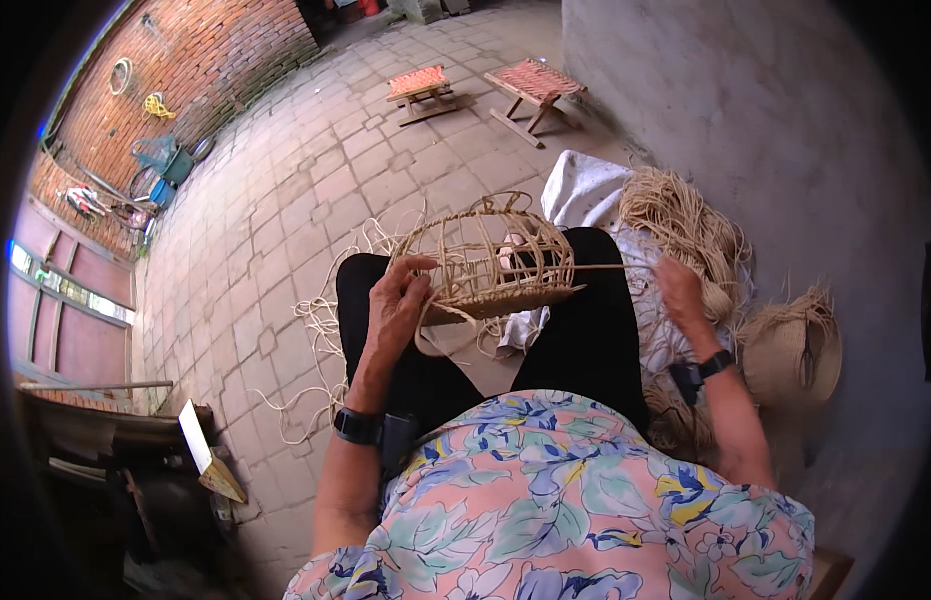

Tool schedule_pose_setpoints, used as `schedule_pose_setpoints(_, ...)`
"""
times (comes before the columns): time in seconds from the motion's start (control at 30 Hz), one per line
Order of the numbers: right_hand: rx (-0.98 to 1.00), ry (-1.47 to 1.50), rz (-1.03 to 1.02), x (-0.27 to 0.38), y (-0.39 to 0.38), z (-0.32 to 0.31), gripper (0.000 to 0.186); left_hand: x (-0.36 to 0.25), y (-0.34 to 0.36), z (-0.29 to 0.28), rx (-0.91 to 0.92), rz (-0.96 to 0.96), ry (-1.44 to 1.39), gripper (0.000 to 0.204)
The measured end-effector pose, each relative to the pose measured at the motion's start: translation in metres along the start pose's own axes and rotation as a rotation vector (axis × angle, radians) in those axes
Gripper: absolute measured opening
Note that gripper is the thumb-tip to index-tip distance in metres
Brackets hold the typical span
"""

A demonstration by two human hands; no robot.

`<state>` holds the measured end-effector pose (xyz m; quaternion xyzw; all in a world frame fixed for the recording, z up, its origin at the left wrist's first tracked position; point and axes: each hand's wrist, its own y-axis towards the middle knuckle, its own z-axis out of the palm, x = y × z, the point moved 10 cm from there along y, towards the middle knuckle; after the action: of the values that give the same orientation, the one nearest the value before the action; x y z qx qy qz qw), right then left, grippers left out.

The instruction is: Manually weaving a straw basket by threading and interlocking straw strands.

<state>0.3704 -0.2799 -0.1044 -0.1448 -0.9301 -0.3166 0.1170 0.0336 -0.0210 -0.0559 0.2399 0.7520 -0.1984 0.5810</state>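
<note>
An openwork woven basket (485, 255) of tan straw cord rests across my thighs, tilted, with a denser woven band along its near edge. My left hand (400, 300) holds its left end, thumb and fingers closed on the weave. From the basket's right side a straw cord (613, 267) runs out straight and taut. Its far end is pinched in my right hand (682, 298), held well away to the right. The fingertips of that hand are partly turned from view. A loose cord loop hangs below the basket near my left hand.
A large heap of straw cord (685, 220) lies on white cloth (585, 188) at the right. Beside it stands a round woven basket (793, 355). Loose strands (315, 310) trail over the paving at left. Two low stools (537, 82) stand ahead, near a grey wall (765, 110).
</note>
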Motion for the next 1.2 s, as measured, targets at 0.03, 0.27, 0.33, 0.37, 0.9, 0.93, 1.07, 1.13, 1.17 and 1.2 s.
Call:
schedule_pose_setpoints(0.03, 0.077, -0.067, 0.141, -0.062, -0.028, -0.002, 0.019, -0.002, 0.001, 0.001, 0.017, 0.013, 0.013, 0.018)
schedule_pose_setpoints(0.27, 0.379, -0.617, 0.685, -0.222, -0.150, -0.082, 0.017, -0.008, -0.006, 0.001, 0.080, 0.031, 0.119, 0.021)
schedule_pose_setpoints(0.33, 0.256, -0.536, 0.533, -0.206, -0.132, -0.063, 0.018, -0.015, 0.005, 0.006, 0.126, -0.009, 0.114, 0.022)
schedule_pose_setpoints(0.37, 0.146, -0.444, 0.369, -0.185, -0.111, -0.052, 0.019, -0.019, 0.010, 0.018, 0.238, -0.044, 0.157, 0.021)
schedule_pose_setpoints(0.9, 0.111, 0.440, -0.312, 0.266, 0.102, 0.011, 0.023, 0.011, 0.021, 0.038, 0.542, -0.205, -0.097, 0.016)
schedule_pose_setpoints(0.93, 0.120, 0.409, -0.331, 0.271, 0.100, 0.013, 0.022, 0.013, 0.022, 0.037, 0.513, -0.206, -0.081, 0.014)
schedule_pose_setpoints(1.07, 0.248, 0.380, -0.321, 0.278, 0.093, 0.031, 0.021, 0.009, 0.023, 0.039, 0.459, -0.122, 0.016, 0.015)
schedule_pose_setpoints(1.13, 0.238, 0.430, -0.331, 0.278, 0.092, 0.032, 0.021, 0.011, 0.023, 0.037, 0.430, -0.157, 0.008, 0.016)
schedule_pose_setpoints(1.17, 0.239, 0.432, -0.332, 0.277, 0.091, 0.033, 0.021, 0.013, 0.022, 0.035, 0.404, -0.194, 0.003, 0.017)
schedule_pose_setpoints(1.2, 0.250, 0.451, -0.387, 0.281, 0.088, 0.032, 0.022, 0.012, 0.021, 0.036, 0.402, -0.196, 0.004, 0.017)
